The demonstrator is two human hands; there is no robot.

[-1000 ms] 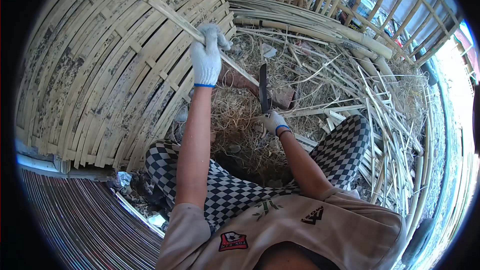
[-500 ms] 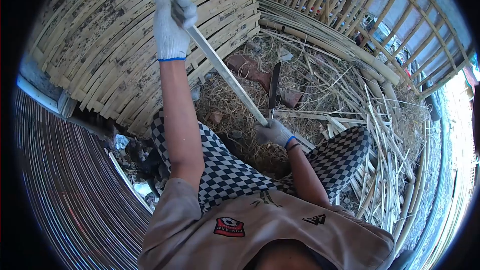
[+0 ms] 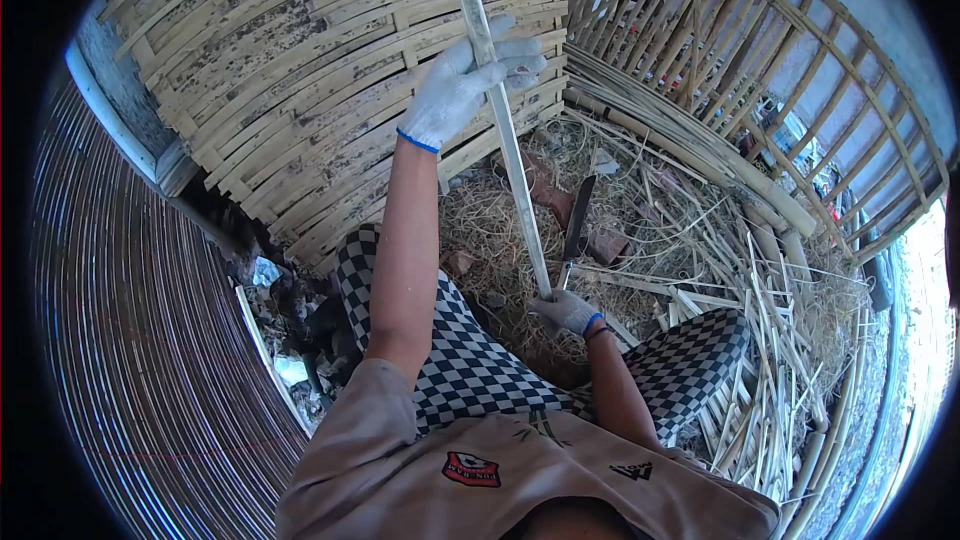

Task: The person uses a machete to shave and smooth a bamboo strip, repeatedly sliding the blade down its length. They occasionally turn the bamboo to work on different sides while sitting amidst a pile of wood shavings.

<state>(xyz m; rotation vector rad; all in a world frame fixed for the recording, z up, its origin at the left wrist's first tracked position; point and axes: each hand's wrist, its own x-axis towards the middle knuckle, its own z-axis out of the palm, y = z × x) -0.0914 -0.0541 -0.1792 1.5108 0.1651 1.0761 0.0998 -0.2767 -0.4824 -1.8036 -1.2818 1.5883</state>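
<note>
My left hand [image 3: 460, 90], in a white glove with a blue cuff, is raised in front of the woven panel. Its thumb lies across a long, pale bamboo strip [image 3: 515, 165], and the other fingers stretch out behind it. The strip slants down to my right hand [image 3: 567, 312], also gloved, low between my knees. That hand is closed round the handle end of a machete [image 3: 578, 220], whose dark blade points away from me. The strip's lower end meets the right hand's fingers, partly hidden there.
A woven bamboo panel [image 3: 300, 70] stands at the left, a bamboo lattice [image 3: 700, 30] at the back right. Brick pieces [image 3: 607, 245] and shavings [image 3: 480, 220] cover the ground ahead. Split strips [image 3: 765, 340] are heaped beside my right knee, with bamboo poles [image 3: 690, 155] behind.
The view has shifted, so the scene sits lower and further right. The bamboo strip stands steeper, and my left hand has swung right with its fingers loosened and straighter. The right hand keeps its grip.
</note>
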